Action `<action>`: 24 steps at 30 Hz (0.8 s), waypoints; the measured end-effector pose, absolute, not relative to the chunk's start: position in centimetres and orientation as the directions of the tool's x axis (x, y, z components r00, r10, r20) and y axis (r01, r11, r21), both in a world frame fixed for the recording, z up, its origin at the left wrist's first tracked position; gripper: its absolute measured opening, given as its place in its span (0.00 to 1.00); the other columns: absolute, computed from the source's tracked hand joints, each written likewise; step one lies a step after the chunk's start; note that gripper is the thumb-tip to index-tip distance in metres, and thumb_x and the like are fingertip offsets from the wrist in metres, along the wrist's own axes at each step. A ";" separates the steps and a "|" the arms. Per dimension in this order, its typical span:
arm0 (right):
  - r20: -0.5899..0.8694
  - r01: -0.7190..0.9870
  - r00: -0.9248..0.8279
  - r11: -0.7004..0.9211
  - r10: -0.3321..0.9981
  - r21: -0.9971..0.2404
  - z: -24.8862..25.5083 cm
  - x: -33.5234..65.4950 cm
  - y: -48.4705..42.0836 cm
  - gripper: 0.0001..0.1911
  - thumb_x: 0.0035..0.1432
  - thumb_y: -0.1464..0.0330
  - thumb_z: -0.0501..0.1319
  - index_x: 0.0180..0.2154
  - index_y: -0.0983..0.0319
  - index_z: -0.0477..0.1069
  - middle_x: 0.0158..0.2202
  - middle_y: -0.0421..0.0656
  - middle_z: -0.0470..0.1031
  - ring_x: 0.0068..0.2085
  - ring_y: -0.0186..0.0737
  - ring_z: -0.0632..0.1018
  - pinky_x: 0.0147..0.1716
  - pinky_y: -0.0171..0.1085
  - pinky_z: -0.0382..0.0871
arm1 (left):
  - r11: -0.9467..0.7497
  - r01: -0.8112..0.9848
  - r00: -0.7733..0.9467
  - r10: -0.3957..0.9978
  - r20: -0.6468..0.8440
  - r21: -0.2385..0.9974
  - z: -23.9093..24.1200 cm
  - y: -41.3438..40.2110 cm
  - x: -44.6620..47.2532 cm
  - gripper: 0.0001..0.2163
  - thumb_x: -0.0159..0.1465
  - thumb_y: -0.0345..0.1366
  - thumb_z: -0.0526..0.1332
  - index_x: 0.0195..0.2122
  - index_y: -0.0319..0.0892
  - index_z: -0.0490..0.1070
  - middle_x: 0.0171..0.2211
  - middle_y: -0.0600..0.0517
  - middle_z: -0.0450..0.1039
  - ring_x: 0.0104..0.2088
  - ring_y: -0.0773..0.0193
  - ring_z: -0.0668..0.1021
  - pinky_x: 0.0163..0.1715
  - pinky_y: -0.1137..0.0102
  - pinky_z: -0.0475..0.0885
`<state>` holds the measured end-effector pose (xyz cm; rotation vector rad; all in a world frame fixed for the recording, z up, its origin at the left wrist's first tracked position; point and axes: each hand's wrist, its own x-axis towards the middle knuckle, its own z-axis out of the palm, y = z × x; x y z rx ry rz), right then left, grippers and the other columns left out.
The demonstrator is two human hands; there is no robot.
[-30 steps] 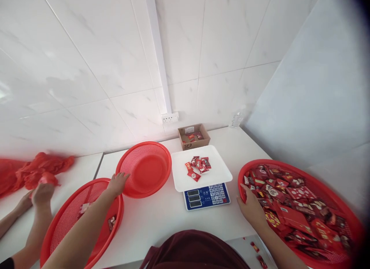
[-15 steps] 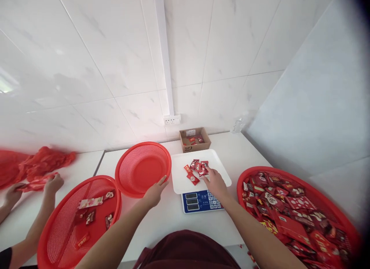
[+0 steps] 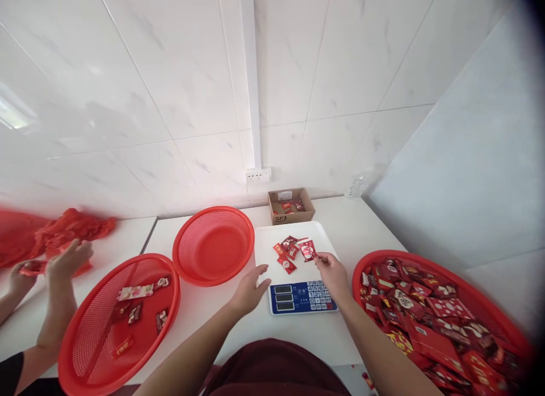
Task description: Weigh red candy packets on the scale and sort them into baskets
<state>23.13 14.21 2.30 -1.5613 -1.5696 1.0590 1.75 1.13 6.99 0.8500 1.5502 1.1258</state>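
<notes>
A white weighing tray (image 3: 264, 240) sits on a scale with a blue keypad panel (image 3: 302, 298). Several small red candy packets (image 3: 286, 264) lie loosely on the tray. My right hand (image 3: 334, 276) is over the tray's right side, thumb and fingers pinched on a small dark-red candy packet (image 3: 318, 256) partly hidden by the fingertips. A larger red packet (image 3: 306, 250) with a pale round print lies right beside those fingertips. At the tray's front left corner, my left hand (image 3: 250, 291) holds nothing, its thumb and fingers apart.
A red basket (image 3: 189, 243) stands left of the tray; another red basket (image 3: 72, 342) nearer me holds several packets. At right, a red basket (image 3: 361, 257) is heaped with packets. A cardboard box (image 3: 293, 217) stands behind the tray. Far left, another person's hands (image 3: 68, 262) handle red bags.
My left hand has let go of the empty basket's rim and moved right to the tray. My right hand has drawn back slightly rightward with a packet. The other person's hand has risen.
</notes>
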 end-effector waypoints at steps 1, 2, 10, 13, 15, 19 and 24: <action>-0.115 0.387 -0.126 -0.058 0.985 -0.920 2.9 22.9 13.5 0.13 0.50 0.60 0.56 0.36 0.60 0.71 0.33 0.44 0.77 0.34 0.42 0.76 0.37 0.41 0.68 | 0.353 -0.129 -0.207 0.905 -0.373 0.927 7.2 1.5 2.7 0.19 0.54 0.35 0.65 0.47 0.46 0.69 0.48 0.43 0.71 0.50 0.55 0.72 0.55 0.57 0.61; -0.158 0.335 -0.239 -0.071 0.958 -0.940 3.5 22.5 12.7 0.13 0.50 0.60 0.57 0.36 0.60 0.71 0.32 0.43 0.77 0.33 0.41 0.76 0.36 0.40 0.69 | 0.382 -0.243 -0.141 0.895 -0.422 0.891 7.3 1.9 3.5 0.21 0.54 0.37 0.65 0.50 0.45 0.66 0.48 0.43 0.70 0.47 0.56 0.74 0.51 0.56 0.65; -0.146 0.533 -0.465 0.144 0.873 -0.834 2.3 19.3 11.2 0.15 0.55 0.63 0.55 0.43 0.60 0.70 0.41 0.46 0.75 0.42 0.43 0.75 0.43 0.41 0.66 | 0.245 -0.737 -0.308 0.708 -0.636 0.630 6.7 3.4 1.9 0.04 0.60 0.34 0.60 0.35 0.40 0.68 0.31 0.51 0.75 0.29 0.70 0.77 0.36 0.73 0.73; -0.107 0.700 -0.458 0.284 0.882 -0.655 1.2 18.6 12.3 0.19 0.54 0.64 0.56 0.48 0.61 0.68 0.47 0.49 0.71 0.49 0.47 0.71 0.45 0.41 0.64 | 0.180 -0.785 -0.355 0.653 -0.669 0.593 7.3 3.1 -0.6 0.05 0.63 0.35 0.57 0.36 0.40 0.69 0.35 0.48 0.75 0.34 0.68 0.78 0.39 0.73 0.73; -0.118 0.773 -0.467 0.340 0.876 -0.535 0.9 18.0 12.7 0.22 0.53 0.65 0.57 0.50 0.61 0.67 0.50 0.51 0.68 0.50 0.50 0.69 0.44 0.41 0.63 | 0.233 -0.788 -0.303 0.658 -0.690 0.569 7.6 2.7 -1.4 0.07 0.62 0.36 0.57 0.37 0.39 0.69 0.39 0.46 0.75 0.38 0.65 0.78 0.41 0.72 0.73; -0.131 0.823 -0.436 0.335 0.891 -0.458 1.3 17.0 12.5 0.18 0.53 0.71 0.55 0.47 0.64 0.68 0.45 0.52 0.71 0.47 0.49 0.71 0.41 0.41 0.63 | 0.409 -0.735 -0.157 0.672 -0.723 0.540 7.1 1.6 -0.6 0.08 0.60 0.36 0.59 0.39 0.38 0.68 0.40 0.45 0.74 0.35 0.64 0.78 0.39 0.70 0.73; -0.106 0.576 -0.557 0.291 0.824 -0.764 2.9 16.4 10.4 0.11 0.53 0.68 0.55 0.40 0.61 0.69 0.34 0.43 0.74 0.36 0.39 0.74 0.36 0.36 0.66 | 0.526 -0.661 0.037 0.735 -0.677 0.536 5.8 1.3 2.2 0.10 0.57 0.38 0.63 0.39 0.40 0.67 0.39 0.47 0.73 0.32 0.65 0.78 0.37 0.68 0.72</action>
